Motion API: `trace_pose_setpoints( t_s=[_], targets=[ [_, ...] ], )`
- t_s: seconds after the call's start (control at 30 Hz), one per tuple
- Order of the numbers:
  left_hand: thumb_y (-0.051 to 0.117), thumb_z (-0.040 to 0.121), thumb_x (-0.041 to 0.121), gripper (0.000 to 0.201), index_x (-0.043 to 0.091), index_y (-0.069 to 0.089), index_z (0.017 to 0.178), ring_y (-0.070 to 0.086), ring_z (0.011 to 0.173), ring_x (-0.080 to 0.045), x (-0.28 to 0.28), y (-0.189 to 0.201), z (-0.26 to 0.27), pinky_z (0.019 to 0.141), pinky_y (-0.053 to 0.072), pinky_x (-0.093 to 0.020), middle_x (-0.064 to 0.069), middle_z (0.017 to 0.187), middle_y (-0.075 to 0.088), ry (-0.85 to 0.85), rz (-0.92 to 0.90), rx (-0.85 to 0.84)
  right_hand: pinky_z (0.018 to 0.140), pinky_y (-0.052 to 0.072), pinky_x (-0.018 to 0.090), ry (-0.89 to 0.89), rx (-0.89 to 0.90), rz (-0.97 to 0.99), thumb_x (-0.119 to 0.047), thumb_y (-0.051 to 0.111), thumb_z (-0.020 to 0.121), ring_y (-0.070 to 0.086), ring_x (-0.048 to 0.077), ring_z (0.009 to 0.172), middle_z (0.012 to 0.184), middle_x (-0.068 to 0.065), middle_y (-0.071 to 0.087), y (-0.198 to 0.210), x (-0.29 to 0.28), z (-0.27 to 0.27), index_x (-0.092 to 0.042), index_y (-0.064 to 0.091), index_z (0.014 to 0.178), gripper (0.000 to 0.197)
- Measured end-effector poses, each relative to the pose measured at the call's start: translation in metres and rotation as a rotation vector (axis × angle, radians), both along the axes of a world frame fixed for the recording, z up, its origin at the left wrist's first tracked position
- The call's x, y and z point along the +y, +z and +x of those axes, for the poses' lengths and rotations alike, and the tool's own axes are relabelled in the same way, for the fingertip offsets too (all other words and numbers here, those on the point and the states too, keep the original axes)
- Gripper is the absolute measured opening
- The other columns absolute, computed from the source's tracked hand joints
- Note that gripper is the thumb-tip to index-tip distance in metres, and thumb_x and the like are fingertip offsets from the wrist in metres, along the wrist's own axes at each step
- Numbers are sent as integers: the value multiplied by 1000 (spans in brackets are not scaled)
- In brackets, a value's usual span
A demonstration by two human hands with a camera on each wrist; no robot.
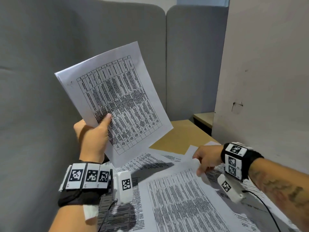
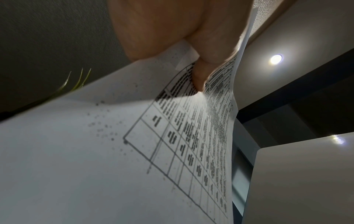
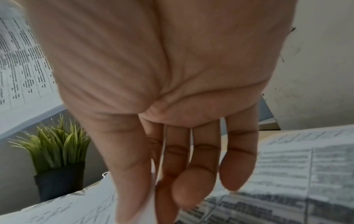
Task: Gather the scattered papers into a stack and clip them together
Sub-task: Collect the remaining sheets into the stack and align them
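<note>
My left hand (image 1: 93, 136) holds a thin stack of printed table sheets (image 1: 117, 91) raised above the desk and tilted. Its thumb presses on the front; the fingers are hidden behind. In the left wrist view the thumb (image 2: 199, 75) lies on the stack (image 2: 95, 151). My right hand (image 1: 205, 158) pinches the far corner of a loose printed sheet (image 1: 180, 198) lying on the desk, and that corner is slightly lifted. In the right wrist view the sheet's edge (image 3: 153, 188) runs between the thumb and index finger of the right hand (image 3: 172, 91). No clip is in view.
More printed sheets (image 1: 150, 161) lie overlapping across the wooden desk (image 1: 180, 134). Grey padded partitions (image 1: 50, 64) close off the left and back, and a white wall (image 1: 267, 81) the right. A small potted plant (image 3: 57, 144) stands by the partition.
</note>
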State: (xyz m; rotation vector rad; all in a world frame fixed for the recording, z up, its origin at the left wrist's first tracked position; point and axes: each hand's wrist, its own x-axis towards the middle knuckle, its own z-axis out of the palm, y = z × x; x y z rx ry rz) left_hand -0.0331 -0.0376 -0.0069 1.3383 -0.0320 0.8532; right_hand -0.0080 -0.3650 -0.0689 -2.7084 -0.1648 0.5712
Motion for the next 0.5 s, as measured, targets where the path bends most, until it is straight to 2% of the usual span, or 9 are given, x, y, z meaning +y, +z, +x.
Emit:
trace_pose_setpoints(
  t_s=[0.07, 0.17, 0.27, 0.33, 0.4, 0.5],
  targets=[
    [77, 83, 20, 51, 9, 36, 110, 51, 89, -6, 2, -1, 3, 90, 43, -26, 9, 93, 45, -8, -19, 12, 62, 49, 27, -2, 5, 16, -17, 84, 76, 59, 9, 57, 62, -6, 64, -5, 8, 3, -16, 69, 77, 15],
    [77, 83, 20, 52, 12, 33, 109, 54, 94, -6, 6, -3, 8, 87, 43, -23, 4, 102, 50, 1, -38, 16, 63, 48, 27, 35, -79, 13, -17, 83, 76, 59, 11, 62, 67, -6, 65, -5, 24, 9, -22, 66, 71, 18],
    [77, 83, 21, 52, 13, 33, 109, 55, 106, -15, 7, -4, 11, 89, 44, -24, -6, 116, 50, 25, -31, 9, 57, 45, 22, 97, -198, 3, -8, 77, 79, 57, 10, 66, 73, -6, 62, 1, 48, 14, -21, 64, 78, 19],
    [77, 83, 20, 52, 13, 33, 109, 54, 108, -15, 7, -4, 12, 91, 44, -25, -7, 120, 49, 22, -33, 9, 56, 44, 21, 153, -259, -31, -1, 70, 80, 56, 12, 69, 75, -4, 63, 5, 69, 18, -17, 68, 85, 16],
    [76, 84, 18, 51, 13, 33, 110, 55, 109, -14, 8, -5, 13, 93, 46, -26, -8, 122, 50, 16, -39, 8, 62, 47, 26, 214, -296, -49, -1, 62, 78, 59, 19, 75, 82, 4, 69, 5, 93, 21, -10, 72, 88, 16],
    [77, 83, 18, 51, 14, 32, 109, 56, 109, -15, 10, -7, 15, 94, 48, -30, -9, 124, 50, 17, -52, 8, 70, 41, 29, 306, -297, -143, -2, 53, 84, 58, 24, 84, 95, 8, 68, 0, 130, 23, -8, 69, 96, 21]
  ],
)
